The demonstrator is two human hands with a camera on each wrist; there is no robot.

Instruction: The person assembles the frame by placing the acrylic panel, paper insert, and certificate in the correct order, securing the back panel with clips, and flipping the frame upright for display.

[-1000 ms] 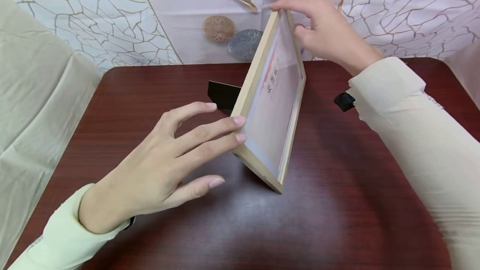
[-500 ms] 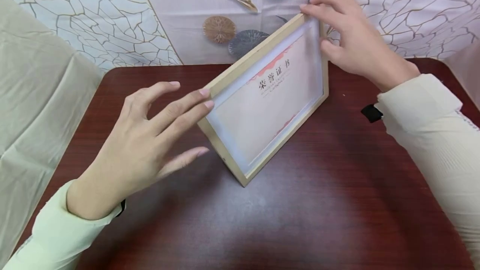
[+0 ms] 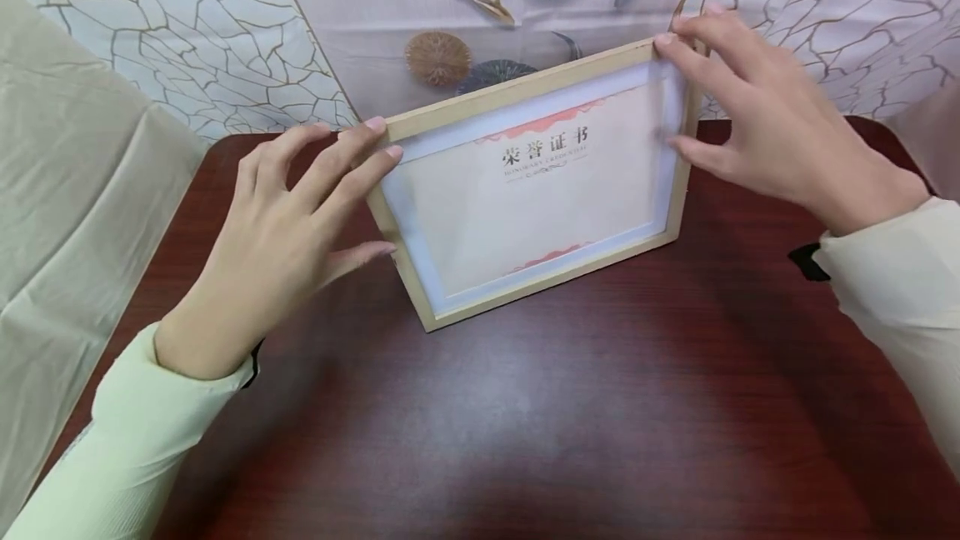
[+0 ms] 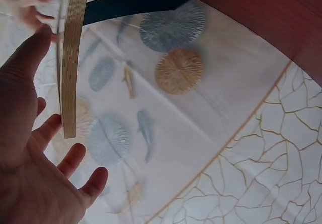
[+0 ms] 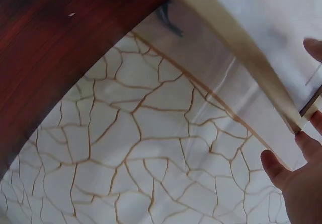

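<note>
A picture frame (image 3: 529, 267) of light wood stands tilted on the table, holding a certificate (image 3: 540, 198) with red borders and Chinese lettering. At its top left corner rest the fingertips of my left hand (image 3: 288, 215), fingers spread and fairly straight, the thumb beside the left edge. My right hand (image 3: 772, 111) loosely holds the top right corner, fingertips on the top edge and thumb in front. The left wrist view shows the frame's wooden edge (image 4: 73, 68) beside my left thumb and fingers, and a dark stand (image 4: 136, 5) behind it.
The dark red wooden table (image 3: 525, 432) extends in front of the frame. Behind it hangs a cloth (image 3: 360, 40) printed with fish, round leaves and a cracked-line pattern. A plain pale cloth (image 3: 75, 215) hangs at the left.
The picture frame has turned from nearly edge-on to facing me more squarely. My right hand has moved right and nearer with its corner; my left hand has moved left and away.
</note>
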